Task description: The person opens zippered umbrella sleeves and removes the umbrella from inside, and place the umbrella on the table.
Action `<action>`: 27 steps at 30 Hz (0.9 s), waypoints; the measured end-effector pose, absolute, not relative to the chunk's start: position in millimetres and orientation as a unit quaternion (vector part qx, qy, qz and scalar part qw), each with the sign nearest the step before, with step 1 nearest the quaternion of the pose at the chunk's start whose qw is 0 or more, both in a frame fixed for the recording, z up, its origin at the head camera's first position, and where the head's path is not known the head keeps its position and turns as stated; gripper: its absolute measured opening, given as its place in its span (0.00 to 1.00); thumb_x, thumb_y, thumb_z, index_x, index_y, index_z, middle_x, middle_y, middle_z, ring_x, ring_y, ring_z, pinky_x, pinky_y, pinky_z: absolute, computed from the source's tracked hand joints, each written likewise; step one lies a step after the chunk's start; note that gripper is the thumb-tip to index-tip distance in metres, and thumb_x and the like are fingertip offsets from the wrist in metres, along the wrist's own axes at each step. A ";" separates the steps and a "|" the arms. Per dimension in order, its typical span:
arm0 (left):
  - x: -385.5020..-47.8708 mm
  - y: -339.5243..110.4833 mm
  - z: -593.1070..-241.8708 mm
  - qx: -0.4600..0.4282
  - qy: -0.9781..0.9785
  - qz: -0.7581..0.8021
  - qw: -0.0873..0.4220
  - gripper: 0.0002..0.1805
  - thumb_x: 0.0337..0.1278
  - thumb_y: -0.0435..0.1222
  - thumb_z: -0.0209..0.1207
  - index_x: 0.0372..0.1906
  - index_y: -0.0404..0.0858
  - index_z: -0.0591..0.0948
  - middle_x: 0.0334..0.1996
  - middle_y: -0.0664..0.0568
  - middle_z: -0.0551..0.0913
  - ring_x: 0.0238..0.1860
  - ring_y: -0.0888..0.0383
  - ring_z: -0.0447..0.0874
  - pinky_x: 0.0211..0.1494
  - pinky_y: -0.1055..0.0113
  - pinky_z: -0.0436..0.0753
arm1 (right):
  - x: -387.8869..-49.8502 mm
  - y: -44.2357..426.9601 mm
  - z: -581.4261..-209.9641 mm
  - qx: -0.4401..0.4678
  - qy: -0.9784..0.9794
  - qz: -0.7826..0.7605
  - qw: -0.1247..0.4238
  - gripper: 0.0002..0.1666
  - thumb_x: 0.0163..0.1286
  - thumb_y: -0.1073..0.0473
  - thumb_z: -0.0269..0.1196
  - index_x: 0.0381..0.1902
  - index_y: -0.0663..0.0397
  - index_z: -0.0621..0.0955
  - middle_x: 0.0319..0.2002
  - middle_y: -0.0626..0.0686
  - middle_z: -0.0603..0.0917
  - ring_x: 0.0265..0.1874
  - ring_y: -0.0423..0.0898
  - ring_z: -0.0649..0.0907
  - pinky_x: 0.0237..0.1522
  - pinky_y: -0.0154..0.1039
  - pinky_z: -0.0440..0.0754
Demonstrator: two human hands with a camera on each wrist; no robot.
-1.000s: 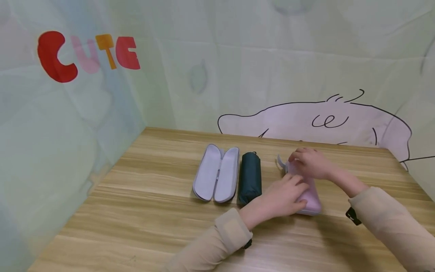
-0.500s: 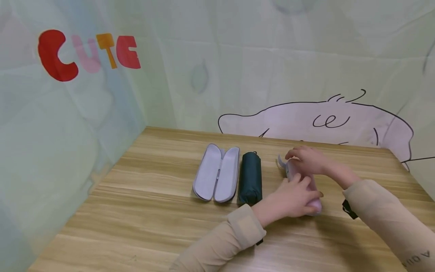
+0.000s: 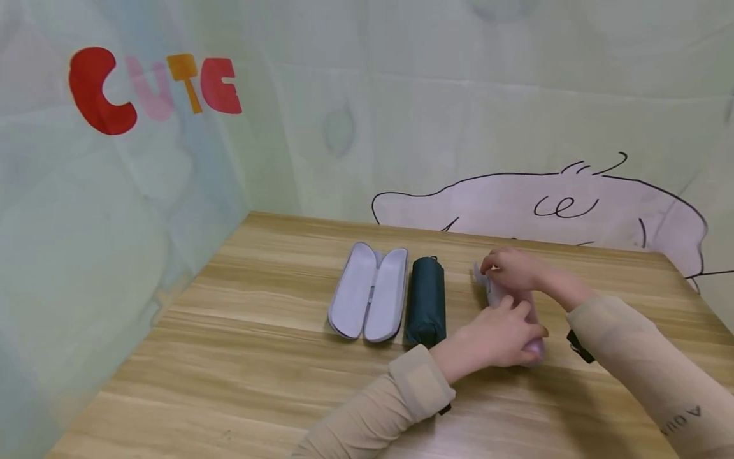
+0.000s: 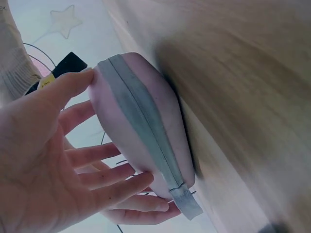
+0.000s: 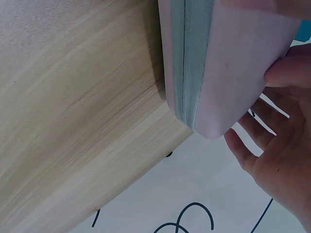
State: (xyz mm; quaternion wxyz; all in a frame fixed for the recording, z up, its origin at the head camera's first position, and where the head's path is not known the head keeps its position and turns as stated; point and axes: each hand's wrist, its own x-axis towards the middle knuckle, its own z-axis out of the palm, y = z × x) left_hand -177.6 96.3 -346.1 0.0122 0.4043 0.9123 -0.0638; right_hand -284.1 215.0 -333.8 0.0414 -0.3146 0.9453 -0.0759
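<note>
A pink zip case (image 4: pixel 109 104) with a grey zip band stands on the table, a short grey tab (image 4: pixel 187 201) at its far end. In the head view my left hand (image 3: pixel 499 335) holds its near part, the thumb at the near end and the fingers spread over the upper side. My right hand (image 3: pixel 513 268) grips the far end, its fingertips beside the tab and partly covering it. Whether they touch the tab I cannot tell. In the right wrist view the right thumb lies on the pink shell (image 5: pixel 243 63) and the fingers bend round its end.
Left of the zip case lies a dark green cylindrical pouch (image 3: pixel 426 299) with a small loop, like a folded umbrella. Beyond it an opened pale lilac glasses case (image 3: pixel 369 293) lies on the wooden table (image 3: pixel 258 382). A printed cloth (image 3: pixel 309 127) hangs behind the table.
The zip case has been tipped, showing less of its broad pink face. My left hand has moved right and round its near end. My right fingertips have shifted slightly left towards the tab.
</note>
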 end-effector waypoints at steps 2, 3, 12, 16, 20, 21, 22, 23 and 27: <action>-177.0 95.7 -344.8 0.404 0.912 -0.065 0.012 0.23 0.65 0.60 0.48 0.64 0.69 0.70 0.61 0.62 0.68 0.55 0.61 0.65 0.51 0.71 0.77 | -286.0 213.6 -334.0 -0.311 0.946 -0.072 0.051 0.13 0.67 0.64 0.55 0.43 0.61 0.84 0.43 0.59 0.84 0.46 0.57 0.81 0.50 0.55 0.76; -176.9 95.7 -344.6 0.405 0.912 -0.067 0.012 0.23 0.65 0.60 0.48 0.63 0.69 0.70 0.61 0.62 0.68 0.55 0.62 0.65 0.51 0.71 0.76 | -287.2 213.2 -334.1 -0.311 0.946 -0.070 0.056 0.13 0.67 0.64 0.55 0.43 0.61 0.84 0.43 0.59 0.84 0.46 0.57 0.81 0.50 0.55 0.76; -176.4 98.7 -345.9 0.401 0.911 -0.095 0.003 0.21 0.66 0.58 0.49 0.62 0.69 0.72 0.58 0.66 0.70 0.54 0.64 0.65 0.57 0.73 0.65 | -298.6 205.8 -328.4 -0.339 0.931 -0.077 0.111 0.14 0.64 0.68 0.50 0.36 0.61 0.84 0.35 0.55 0.85 0.35 0.48 0.79 0.40 0.45 0.77; -174.6 100.6 -346.5 0.394 0.915 -0.093 0.011 0.21 0.64 0.60 0.49 0.62 0.72 0.71 0.59 0.68 0.70 0.55 0.65 0.64 0.55 0.74 0.66 | -301.6 203.7 -326.7 -0.332 0.928 -0.081 0.151 0.17 0.64 0.70 0.48 0.37 0.61 0.84 0.35 0.55 0.85 0.33 0.46 0.77 0.37 0.41 0.75; -172.3 103.5 -346.9 0.377 0.922 -0.086 0.022 0.22 0.63 0.61 0.49 0.62 0.74 0.69 0.62 0.69 0.67 0.57 0.63 0.62 0.52 0.74 0.72 | -304.8 204.1 -325.4 -0.337 0.921 -0.082 0.179 0.14 0.64 0.70 0.48 0.30 0.62 0.82 0.27 0.50 0.79 0.27 0.43 0.72 0.32 0.37 0.69; -172.0 104.4 -347.1 0.374 0.923 -0.085 0.023 0.22 0.63 0.61 0.49 0.62 0.75 0.69 0.62 0.69 0.66 0.57 0.63 0.62 0.51 0.73 0.73 | -305.7 204.3 -324.5 -0.339 0.918 -0.082 0.190 0.14 0.64 0.70 0.48 0.27 0.62 0.80 0.24 0.48 0.76 0.26 0.42 0.70 0.31 0.36 0.67; -171.5 105.1 -347.4 0.373 0.923 -0.087 0.023 0.22 0.63 0.62 0.49 0.62 0.75 0.69 0.63 0.69 0.66 0.58 0.63 0.61 0.52 0.73 0.74 | -307.0 204.4 -323.5 -0.340 0.915 -0.082 0.202 0.13 0.63 0.70 0.48 0.24 0.60 0.78 0.22 0.46 0.72 0.24 0.41 0.67 0.30 0.35 0.65; -171.5 105.8 -347.6 0.373 0.923 -0.089 0.022 0.22 0.63 0.62 0.49 0.62 0.76 0.68 0.63 0.69 0.65 0.58 0.63 0.61 0.52 0.73 0.74 | -308.4 204.1 -322.2 -0.339 0.912 -0.082 0.216 0.12 0.62 0.70 0.48 0.22 0.59 0.75 0.21 0.45 0.68 0.23 0.41 0.65 0.30 0.35 0.63; -171.3 108.1 -348.0 0.372 0.923 -0.089 0.030 0.22 0.63 0.62 0.49 0.62 0.76 0.68 0.64 0.69 0.65 0.59 0.63 0.61 0.53 0.72 0.74 | -314.3 201.7 -316.2 -0.316 0.901 -0.080 0.287 0.08 0.59 0.69 0.48 0.24 0.61 0.74 0.22 0.46 0.66 0.24 0.41 0.64 0.31 0.35 0.61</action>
